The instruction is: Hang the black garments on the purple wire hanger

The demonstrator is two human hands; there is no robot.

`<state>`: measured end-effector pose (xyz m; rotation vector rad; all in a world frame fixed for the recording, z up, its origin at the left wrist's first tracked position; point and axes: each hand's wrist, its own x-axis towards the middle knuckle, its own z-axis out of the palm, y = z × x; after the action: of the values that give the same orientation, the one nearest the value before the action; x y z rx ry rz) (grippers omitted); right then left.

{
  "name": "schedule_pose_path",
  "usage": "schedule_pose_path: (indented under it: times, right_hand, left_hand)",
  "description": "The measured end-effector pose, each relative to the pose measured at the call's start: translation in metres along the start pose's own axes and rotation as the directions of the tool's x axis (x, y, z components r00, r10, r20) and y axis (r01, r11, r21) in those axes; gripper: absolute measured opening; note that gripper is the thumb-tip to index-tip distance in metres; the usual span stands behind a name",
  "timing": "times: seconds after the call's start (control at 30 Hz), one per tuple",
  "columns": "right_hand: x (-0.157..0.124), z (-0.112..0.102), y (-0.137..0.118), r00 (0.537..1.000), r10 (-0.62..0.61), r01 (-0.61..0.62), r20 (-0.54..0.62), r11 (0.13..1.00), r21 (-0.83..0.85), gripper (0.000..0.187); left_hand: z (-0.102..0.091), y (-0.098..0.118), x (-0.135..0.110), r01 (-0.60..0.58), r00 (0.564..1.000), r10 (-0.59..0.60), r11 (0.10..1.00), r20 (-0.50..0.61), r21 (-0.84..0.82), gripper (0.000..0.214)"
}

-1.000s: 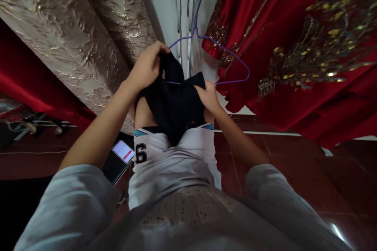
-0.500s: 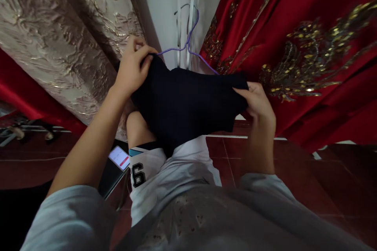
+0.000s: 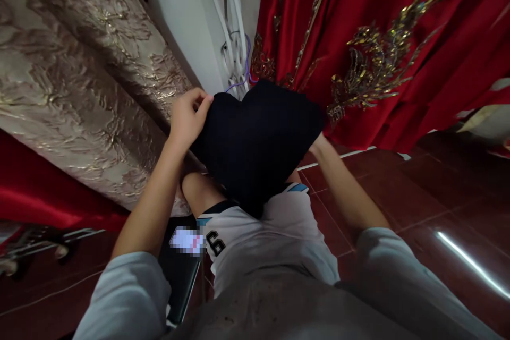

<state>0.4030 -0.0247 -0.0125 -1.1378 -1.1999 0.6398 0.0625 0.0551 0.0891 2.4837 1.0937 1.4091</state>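
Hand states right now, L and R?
Left hand: closed, pinching the cloth at its edge.
Right hand: mostly hidden by the cloth; grip can't be told.

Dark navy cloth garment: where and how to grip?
Probably pinch the dark navy cloth garment at its upper-left corner, from the left, beside the left hand: that edge is exposed, limp cloth spreads below; the opposite side hides most of the right hand.
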Motion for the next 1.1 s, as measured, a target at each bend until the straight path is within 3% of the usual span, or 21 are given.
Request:
schedule_pose_path:
  times: [0.1, 0.2, 0.33, 0.43, 0.53, 0.63, 0.67, 0.7, 0.77, 0.8, 0.87, 0.9, 0.93, 0.97, 1.07, 1.1]
  right_hand:
    - [0.011, -0.028, -0.003, 1.0, 0.028, -0.029, 0.005, 0.988, 0.151, 0.071]
    - [0.026, -0.044, -0.01, 0.996, -0.005, 0.024, -0.087, 0.974, 0.225, 0.056]
    - [0.051, -0.044, -0.012, 0.968, -0.08, 0.12, -0.239, 0.98, 0.159, 0.052]
    - [0.065, -0.042, -0.013, 0.943, -0.139, 0.179, -0.301, 0.978, 0.11, 0.056]
    - [0.05, -0.039, -0.023, 0.901, -0.214, 0.251, -0.378, 0.967, 0.051, 0.06]
    - [-0.009, -0.031, -0.032, 0.851, -0.296, 0.32, -0.433, 0.947, -0.019, 0.059]
    - [-0.035, -0.027, -0.032, 0.856, -0.327, 0.329, -0.4, 0.942, -0.067, 0.058]
    - [-0.061, -0.023, -0.032, 0.906, -0.351, 0.328, -0.236, 0.936, -0.13, 0.057]
    - [-0.105, -0.012, -0.028, 0.933, -0.361, 0.358, 0.003, 0.924, -0.134, 0.046]
    - [-0.121, -0.006, -0.026, 0.882, -0.37, 0.404, 0.293, 0.913, -0.063, 0.05]
    - [-0.137, 0.002, -0.02, 0.672, -0.378, 0.388, 0.637, 0.912, 0.132, 0.06]
    - [-0.139, 0.005, -0.018, 0.584, -0.379, 0.344, 0.718, 0.917, 0.204, 0.064]
    - [-0.138, 0.005, -0.016, 0.569, -0.371, 0.302, 0.734, 0.924, 0.233, 0.062]
    - [-0.135, 0.005, -0.013, 0.62, -0.354, 0.282, 0.7, 0.933, 0.222, 0.057]
    - [-0.117, -0.001, -0.002, 0.874, -0.255, 0.275, 0.414, 0.961, 0.012, 0.053]
    - [-0.109, -0.002, 0.002, 0.918, -0.24, 0.269, 0.315, 0.962, -0.051, 0.059]
  left_hand:
    - [0.006, 0.004, -0.004, -0.037, 0.998, 0.036, 0.999, 0.046, 0.01, 0.031]
    - [0.02, 0.015, -0.002, -0.072, 0.997, 0.072, 0.997, -0.02, -0.012, 0.03]
    - [0.032, 0.042, 0.0, -0.136, 0.981, 0.127, 0.989, -0.146, -0.053, 0.029]
    - [0.035, 0.066, -0.013, -0.152, 0.971, 0.142, 0.988, -0.195, -0.041, 0.033]
    - [0.041, 0.085, -0.036, -0.073, 0.974, 0.053, 0.994, -0.221, -0.082, 0.032]
    - [0.053, 0.098, -0.055, 0.058, 0.984, -0.108, 0.946, -0.141, -0.32, 0.035]
    - [0.058, 0.103, -0.06, 0.104, 0.986, -0.149, 0.905, -0.079, -0.412, 0.037]
    - [0.062, 0.107, -0.063, 0.154, 0.983, -0.185, 0.859, -0.017, -0.488, 0.04]
    - [0.067, 0.117, -0.07, 0.253, 0.963, -0.257, 0.778, 0.077, -0.574, 0.039]
    - [0.067, 0.121, -0.074, 0.298, 0.95, -0.294, 0.75, 0.106, -0.59, 0.037]
    - [0.059, 0.128, -0.086, 0.365, 0.927, -0.342, 0.729, 0.153, -0.579, 0.035]
    - [0.05, 0.129, -0.093, 0.394, 0.918, -0.341, 0.736, 0.201, -0.55, 0.035]
    - [0.039, 0.13, -0.101, 0.417, 0.908, -0.321, 0.757, 0.27, -0.502, 0.035]
    - [0.025, 0.13, -0.108, 0.433, 0.888, -0.291, 0.789, 0.355, -0.436, 0.036]
    - [-0.023, 0.124, -0.123, 0.37, 0.761, -0.167, 0.905, 0.627, -0.208, 0.038]
    - [-0.038, 0.12, -0.125, 0.326, 0.725, -0.133, 0.931, 0.676, -0.166, 0.039]
